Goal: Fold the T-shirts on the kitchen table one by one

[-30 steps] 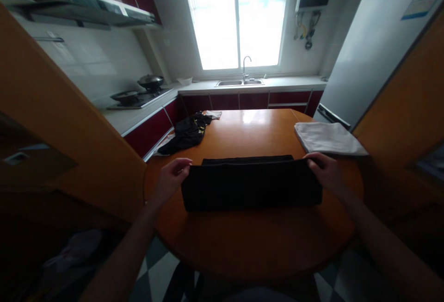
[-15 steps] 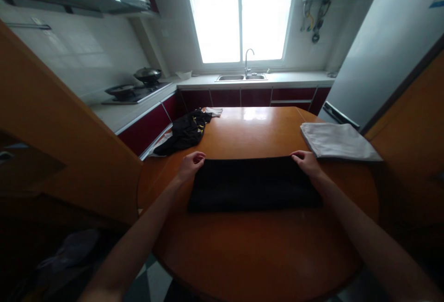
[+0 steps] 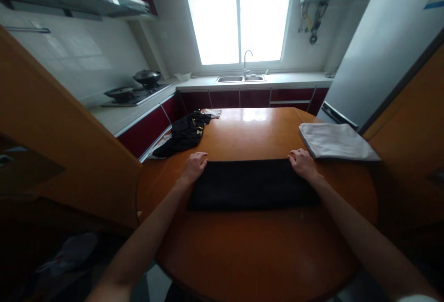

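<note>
A folded black cloth (image 3: 253, 185) lies as a wide, flat strip across the near half of the wooden table (image 3: 256, 251). At its far left corner is my left hand (image 3: 195, 167), fingers bent and closed on the edge. My right hand (image 3: 302, 165) grips the far right corner in the same way, with its fingertips curled at the fabric. The cloth's far edge runs nearly straight between both hands. Exactly how the fingertips pinch the fabric is hard to make out.
A rumpled black garment (image 3: 187, 132) with yellow marks lies at the table's left edge, beside white cloth (image 3: 213, 113). Folded white fabric (image 3: 336, 141) rests at the right. Behind stand the counter with a sink (image 3: 231, 79), a stove with pans (image 3: 147, 78) and a fridge (image 3: 385, 38).
Both hands have shifted slightly inward and settled lower over the corners. The cloth's far edge has dropped a little and lies flatter.
</note>
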Demonstrator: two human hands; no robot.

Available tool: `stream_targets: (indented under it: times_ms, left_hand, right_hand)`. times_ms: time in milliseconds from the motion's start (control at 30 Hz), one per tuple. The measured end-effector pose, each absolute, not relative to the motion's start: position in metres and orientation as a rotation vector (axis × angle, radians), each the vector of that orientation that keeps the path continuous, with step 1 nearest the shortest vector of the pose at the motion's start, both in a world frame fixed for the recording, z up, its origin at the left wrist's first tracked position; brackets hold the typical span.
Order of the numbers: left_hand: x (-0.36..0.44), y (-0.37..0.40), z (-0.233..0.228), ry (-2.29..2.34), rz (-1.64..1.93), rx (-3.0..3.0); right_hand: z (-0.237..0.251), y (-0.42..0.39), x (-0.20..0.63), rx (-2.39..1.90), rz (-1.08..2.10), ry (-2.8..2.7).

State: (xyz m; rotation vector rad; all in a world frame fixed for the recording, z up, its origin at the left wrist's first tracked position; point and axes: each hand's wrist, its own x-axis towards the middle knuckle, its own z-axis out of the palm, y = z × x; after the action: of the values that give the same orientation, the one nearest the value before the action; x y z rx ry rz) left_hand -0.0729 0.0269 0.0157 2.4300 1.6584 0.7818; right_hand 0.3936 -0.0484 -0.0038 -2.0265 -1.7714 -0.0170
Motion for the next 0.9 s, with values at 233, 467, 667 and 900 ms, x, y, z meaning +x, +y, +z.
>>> stream_targets:
  times_ms: [233,467,667,900]
  left_hand:
    - [0.031,-0.029,0.019,1.446,0.494,2.665]
    - [0.076,-0.049,-0.016,1.562,0.236,2.683]
    - [0.072,-0.048,-0.018,1.565,0.233,2.701]
    - [0.074,-0.046,-0.014,1.570,0.218,2.677]
  right_hand:
    - [0.004,-0.073,0.303,-1.836,0.031,-2.020]
    - [-0.017,-0.079,0.273,-1.976,0.200,-2.131]
    - [-0.015,-0.079,0.265,-1.922,0.133,-2.086]
    - [-0.025,-0.075,0.285,-1.938,0.191,-2.126]
